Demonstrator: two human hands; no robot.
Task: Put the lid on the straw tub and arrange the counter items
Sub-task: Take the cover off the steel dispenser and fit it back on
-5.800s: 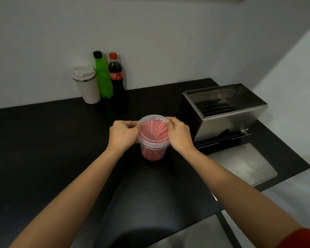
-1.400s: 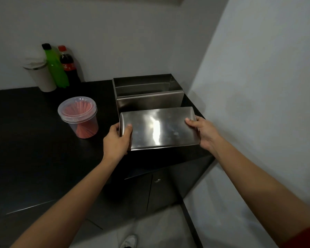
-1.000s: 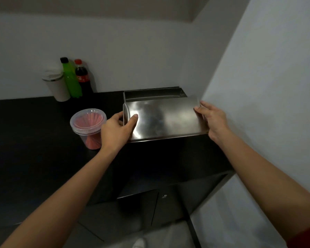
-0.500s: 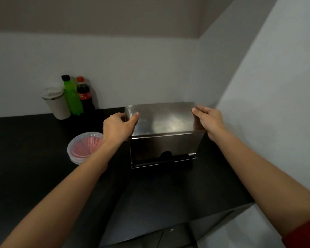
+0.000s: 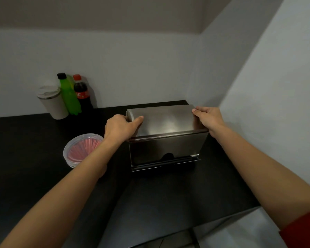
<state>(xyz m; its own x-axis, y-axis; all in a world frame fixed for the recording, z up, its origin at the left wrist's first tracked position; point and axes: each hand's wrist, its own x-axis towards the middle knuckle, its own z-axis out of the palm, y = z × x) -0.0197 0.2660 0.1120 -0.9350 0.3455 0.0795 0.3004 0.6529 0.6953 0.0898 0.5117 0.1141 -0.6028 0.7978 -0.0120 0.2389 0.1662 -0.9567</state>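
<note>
A steel box [image 5: 166, 151] stands on the black counter [image 5: 34, 176] near the right wall, and its flat steel lid [image 5: 166, 119] lies on top of it. My left hand [image 5: 120, 127] grips the lid's left end. My right hand [image 5: 207, 119] grips its right end. A clear tub of red straws [image 5: 81, 149] with its clear lid on stands left of the box, partly behind my left forearm.
Against the back wall at the left stand a white travel cup [image 5: 52, 102], a green bottle [image 5: 69, 94] and a cola bottle [image 5: 81, 93]. A white wall [image 5: 276, 104] runs close along the counter's right side. The counter's front edge lies at bottom right.
Both hands picked the steel lid up from the counter's front edge and set it on the steel box. The straw tub stays closed to the left.
</note>
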